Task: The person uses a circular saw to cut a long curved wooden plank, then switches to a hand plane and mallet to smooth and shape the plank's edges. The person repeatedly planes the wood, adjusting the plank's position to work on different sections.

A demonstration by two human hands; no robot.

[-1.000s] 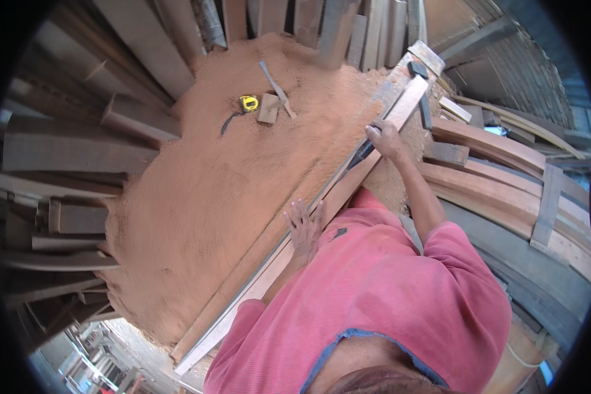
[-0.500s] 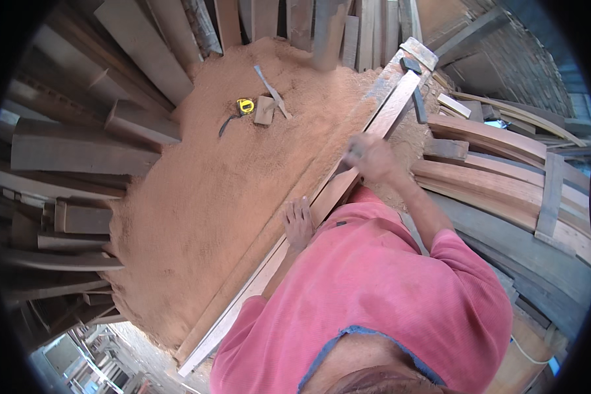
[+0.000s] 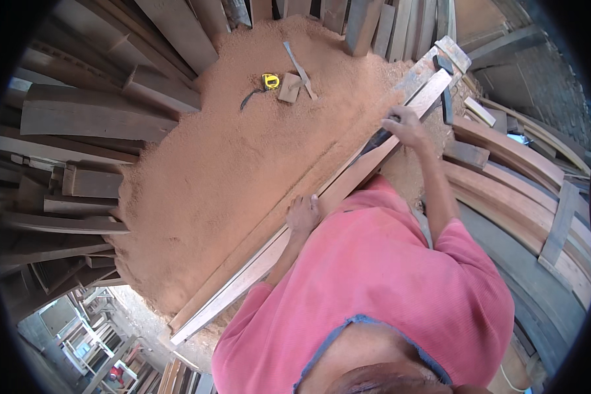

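Note:
A long pale wooden plank point(image 3: 233, 282) runs diagonally in front of me, from lower left to upper right. My left hand point(image 3: 303, 213) lies on its edge near the middle, palm down, fingers slightly bent and holding nothing. Farther up the plank, my right hand point(image 3: 406, 126) has its fingers curled together. Just below those fingers a dark object point(image 3: 377, 139) lies along the wood; its kind, and whether the hand grips it, are unclear. At the plank's far end sits a black L-shaped tool point(image 3: 445, 88), apart from both hands.
Reddish sawdust point(image 3: 210, 184) covers a wide area beyond the plank. On it lie a yellow tape measure point(image 3: 270, 81), a small wood block point(image 3: 289, 88) and a thin pale strip point(image 3: 297, 64). Stacked boards point(image 3: 88, 117) ring the left and back; curved timbers point(image 3: 505, 190) lie at right.
My right hand has moved up and right along the plank, uncovering more of the dark object. My left hand stays on the plank, its fingers more bent. The whole view has shifted slightly.

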